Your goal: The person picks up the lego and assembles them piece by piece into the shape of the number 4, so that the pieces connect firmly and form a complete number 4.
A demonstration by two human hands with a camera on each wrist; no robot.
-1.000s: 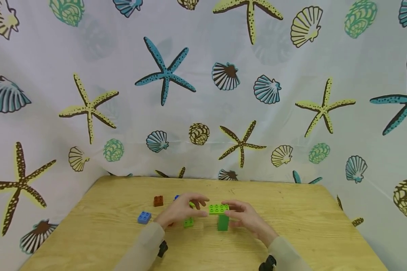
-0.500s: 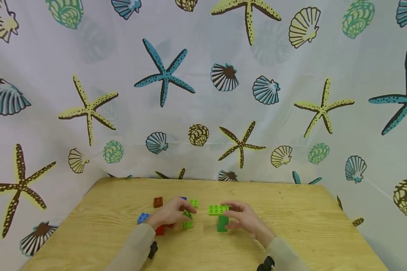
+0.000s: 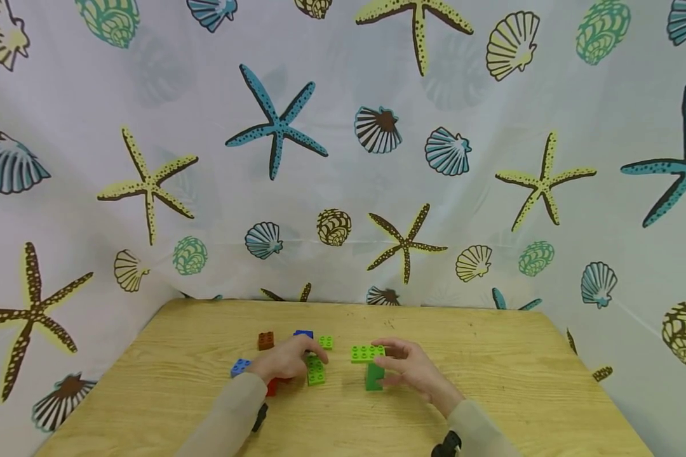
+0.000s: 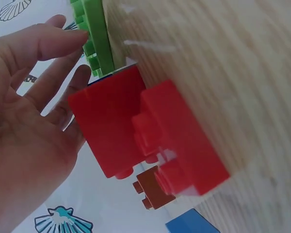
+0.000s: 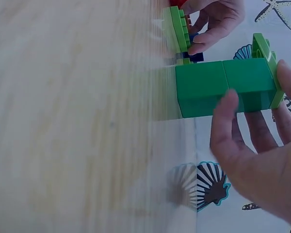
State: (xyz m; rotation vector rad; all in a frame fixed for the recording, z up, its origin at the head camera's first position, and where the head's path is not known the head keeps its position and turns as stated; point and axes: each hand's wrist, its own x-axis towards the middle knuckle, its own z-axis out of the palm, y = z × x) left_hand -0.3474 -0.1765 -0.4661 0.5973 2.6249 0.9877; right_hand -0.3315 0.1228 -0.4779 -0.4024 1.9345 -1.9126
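Observation:
My right hand (image 3: 414, 368) holds a small tower of two dark green bricks (image 5: 203, 87) topped by a lime brick (image 3: 366, 354) that overhangs to the left. In the right wrist view the thumb lies along the dark green side, and the other fingers curve behind it and up to the lime brick. My left hand (image 3: 286, 358) is over the loose bricks, fingers loosely spread. Its thumb overlaps a long lime brick (image 4: 99, 34) in the left wrist view. Two red bricks (image 4: 111, 116) lie just below that hand, partly hidden from the head view.
Behind the left hand are a blue brick (image 3: 303, 333), a small lime brick (image 3: 326, 343) and a brown brick (image 3: 265, 341). A lighter blue brick (image 3: 241, 367) lies to its left. A shell-patterned cloth (image 3: 343, 266) hangs behind the wooden table (image 3: 491, 368).
My left hand has moved left, away from the tower, and down over the loose bricks, uncovering the small lime brick. The right hand and the tower have stayed in place.

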